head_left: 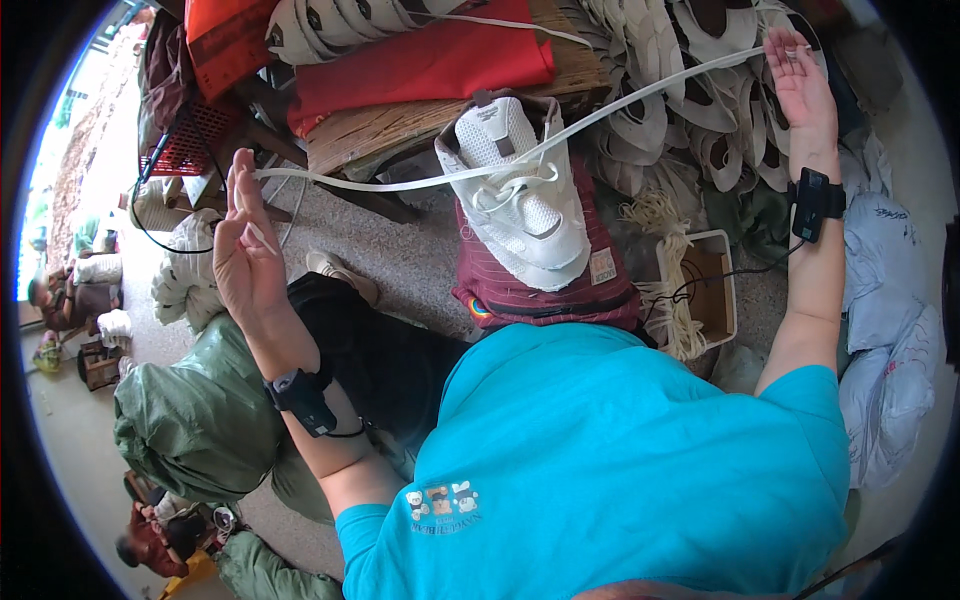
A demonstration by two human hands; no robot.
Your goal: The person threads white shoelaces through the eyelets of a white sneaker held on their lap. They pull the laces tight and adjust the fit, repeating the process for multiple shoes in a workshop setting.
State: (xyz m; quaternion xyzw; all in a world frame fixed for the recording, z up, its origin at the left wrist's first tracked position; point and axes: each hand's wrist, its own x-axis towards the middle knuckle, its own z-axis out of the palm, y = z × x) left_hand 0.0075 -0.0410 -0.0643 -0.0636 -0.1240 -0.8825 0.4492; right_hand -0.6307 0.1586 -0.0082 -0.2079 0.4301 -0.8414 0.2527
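A flat white shoelace (400, 186) stretches between my two raised hands, sagging slightly on the left and rising to the right. My left hand (250, 250) grips one side of it, fingers pointing up and the thumb bent in. Far out at the upper right, my right hand (803, 95) has the other side across its fingers. Behind the lace, a white mesh sneaker (535, 215) rests on a maroon striped cushion (490, 285) before me, toe toward me. Lacing shows on the sneaker's upper; whether the stretched lace joins it, I cannot tell.
A wooden bench (370, 140) with red cloth (430, 75) and white shoe pieces stands ahead. Many pale shoe uppers (725, 110) pile at upper right. Bundled laces (675, 270) hang over a bin (728, 290). Green sacks (200, 410) lie left, white bags (885, 270) right. Other people sit far left.
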